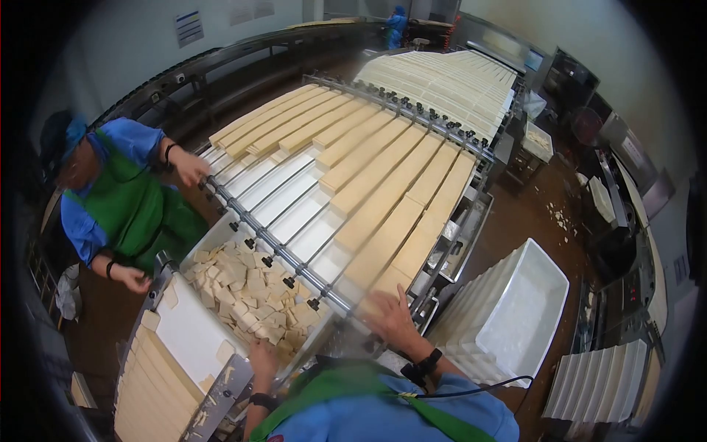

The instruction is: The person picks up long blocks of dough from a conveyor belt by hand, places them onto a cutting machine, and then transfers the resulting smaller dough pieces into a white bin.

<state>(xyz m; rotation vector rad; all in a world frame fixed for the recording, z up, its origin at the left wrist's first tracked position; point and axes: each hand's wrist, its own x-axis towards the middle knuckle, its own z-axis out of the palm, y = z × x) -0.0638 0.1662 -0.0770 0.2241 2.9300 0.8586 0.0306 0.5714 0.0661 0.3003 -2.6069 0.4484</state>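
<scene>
My right hand (390, 318) is at the near end of the long rows of pale flat crackers (403, 239), its thumb and fingers apart against the last pieces by the metal bar (291, 261). Low in the view, my left hand (264, 361) has its fingers curled at the near edge of a white crate. What those fingers hold, if anything, I cannot make out. Loose and broken cracker pieces (247, 291) fill that crate. Black knobs line the bar above it.
Stacked white crates (526, 309) stand to my right. Across the line, a person in a green apron (140, 214) has one hand at the bar. More cracker rows (151, 390) lie at lower left. Broken bits (561, 219) litter the brown floor. A person in blue (396, 29) is far back.
</scene>
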